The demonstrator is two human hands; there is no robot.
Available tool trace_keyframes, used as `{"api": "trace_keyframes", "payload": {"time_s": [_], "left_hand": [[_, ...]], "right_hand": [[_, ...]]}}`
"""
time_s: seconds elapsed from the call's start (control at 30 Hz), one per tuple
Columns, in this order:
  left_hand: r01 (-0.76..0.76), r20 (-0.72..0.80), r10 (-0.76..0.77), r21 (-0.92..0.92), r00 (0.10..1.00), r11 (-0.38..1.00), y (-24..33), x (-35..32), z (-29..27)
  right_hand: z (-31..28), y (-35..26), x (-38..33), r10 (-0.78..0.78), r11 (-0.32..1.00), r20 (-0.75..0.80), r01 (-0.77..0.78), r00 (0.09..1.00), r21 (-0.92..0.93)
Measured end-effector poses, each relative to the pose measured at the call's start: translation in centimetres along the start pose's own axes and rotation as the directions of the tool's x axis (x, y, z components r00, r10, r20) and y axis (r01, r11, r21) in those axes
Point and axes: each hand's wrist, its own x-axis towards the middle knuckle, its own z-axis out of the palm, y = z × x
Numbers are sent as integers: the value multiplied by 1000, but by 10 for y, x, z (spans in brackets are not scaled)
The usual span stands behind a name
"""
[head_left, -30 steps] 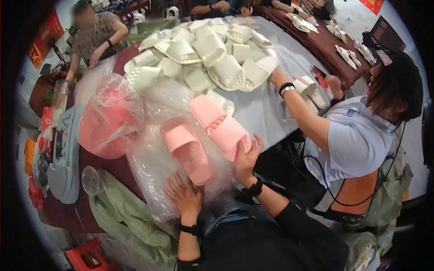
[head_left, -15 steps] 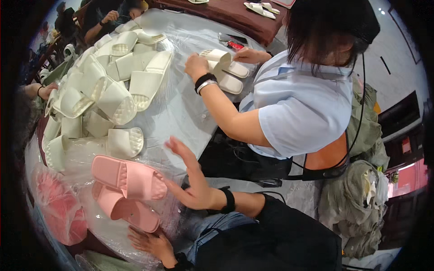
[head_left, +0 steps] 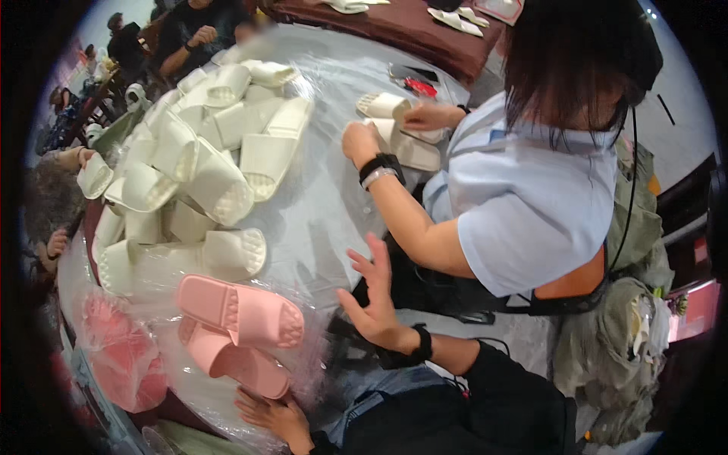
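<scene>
Two pink slippers lie crossed, the upper one resting on the lower one, on clear plastic film at the table's near side. My left hand is flat on the film with fingers stretched out, beside the lower slipper's end; whether the fingertips touch it I cannot tell. Off to the right of the slippers, my right hand hangs in the air with fingers spread and nothing in it. A big heap of cream slippers rises just beyond the pink pair.
Pink items in a clear bag lie at the left edge. A co-worker in a light blue shirt handles cream slippers on my right. Another person's hand holds a cream slipper at far left. A red-handled tool lies at the back.
My right hand has drawn away from the pink slippers to the right. My left hand stays beside them. At far left, a person's hand has lifted a cream slipper from the heap's edge.
</scene>
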Motion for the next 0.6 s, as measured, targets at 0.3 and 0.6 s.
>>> {"api": "trace_keyframes", "payload": {"time_s": [0.3, 0.6], "left_hand": [[87, 252, -63, -87, 966, 992, 7, 4, -22], [17, 90, 1, -200, 996, 980, 12, 0, -16]], "right_hand": [[38, -13, 5, -126, 990, 380, 142, 916, -14], [130, -39, -4, -344, 853, 697, 520, 629, -48]]}}
